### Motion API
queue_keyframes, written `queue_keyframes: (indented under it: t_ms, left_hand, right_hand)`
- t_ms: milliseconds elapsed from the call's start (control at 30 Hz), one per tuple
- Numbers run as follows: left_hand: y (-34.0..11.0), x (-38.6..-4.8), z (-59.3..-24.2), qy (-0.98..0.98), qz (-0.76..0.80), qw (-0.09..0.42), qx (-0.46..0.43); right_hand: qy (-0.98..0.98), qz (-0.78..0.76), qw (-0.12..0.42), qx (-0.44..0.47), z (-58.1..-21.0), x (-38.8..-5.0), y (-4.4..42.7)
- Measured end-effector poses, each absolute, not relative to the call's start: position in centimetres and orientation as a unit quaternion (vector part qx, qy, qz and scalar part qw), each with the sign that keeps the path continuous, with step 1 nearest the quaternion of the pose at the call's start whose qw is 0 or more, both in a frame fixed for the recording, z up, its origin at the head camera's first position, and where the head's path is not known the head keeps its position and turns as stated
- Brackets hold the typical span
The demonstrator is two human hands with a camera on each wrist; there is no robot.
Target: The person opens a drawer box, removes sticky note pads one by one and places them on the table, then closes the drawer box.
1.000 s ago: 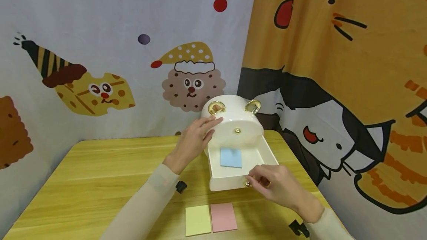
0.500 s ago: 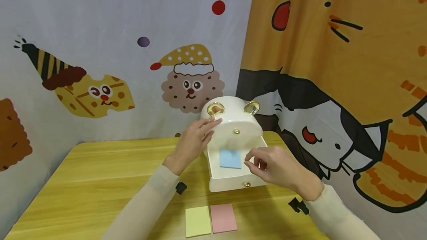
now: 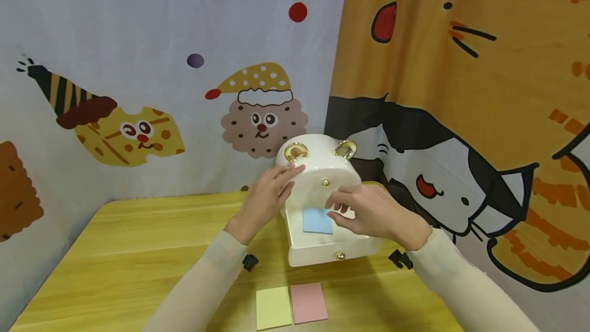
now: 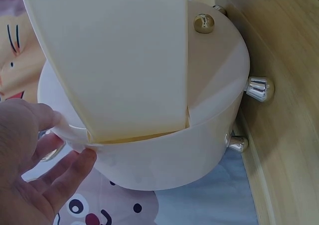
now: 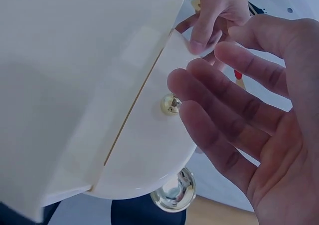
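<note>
"What's lying around?"
"A yellow pad [image 3: 274,308] and a pink pad [image 3: 309,303] on the counter [image 3: 152,250], before the white case [image 3: 322,151]. Its drawer [image 3: 311,256] stands out, the blue pad [image 3: 315,221] inside."
"Hands?"
"The left hand [image 3: 264,193] rests relaxed fingers on the case's edge; the right hand [image 3: 371,211], loosely bent and holding nothing, is over the drawer."

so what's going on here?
A person has the left hand resting against the left side of a white box with gold ears. The right hand hovers over its pulled-out drawer, holding nothing, its fingers loosely bent. A blue note lies in the drawer; a yellow note and a pink note lie side by side on the table in front.
</note>
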State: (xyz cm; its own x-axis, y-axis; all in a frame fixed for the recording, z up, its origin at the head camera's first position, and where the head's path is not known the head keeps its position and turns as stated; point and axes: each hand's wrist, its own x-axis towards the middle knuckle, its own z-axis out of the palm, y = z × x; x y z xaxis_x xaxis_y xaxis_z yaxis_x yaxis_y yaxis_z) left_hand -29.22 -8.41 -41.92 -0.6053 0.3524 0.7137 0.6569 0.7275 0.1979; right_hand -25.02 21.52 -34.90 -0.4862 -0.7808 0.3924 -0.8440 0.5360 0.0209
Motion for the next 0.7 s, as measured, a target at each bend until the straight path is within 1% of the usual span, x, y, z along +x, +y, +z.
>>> queue_keyframes:
  t_ms: [133,467,700]
  left_hand:
    - [-8.4,-29.2,-41.9,-0.865,-0.229,0.338,-0.293]
    - [-8.4,-29.2,-42.0,-0.862,-0.233,0.337,-0.299]
    - [-8.5,-29.2,-41.9,-0.856,-0.235,0.348,-0.302]
  right_hand:
    - [-0.864,0.061,0.163,0.472,-34.5,-25.8,20.9]
    - [-0.861,0.026,0.089,0.500,-34.5,-27.6,19.2]
    - [-0.861,-0.016,0.061,0.504,-34.5,-28.6,18.0]
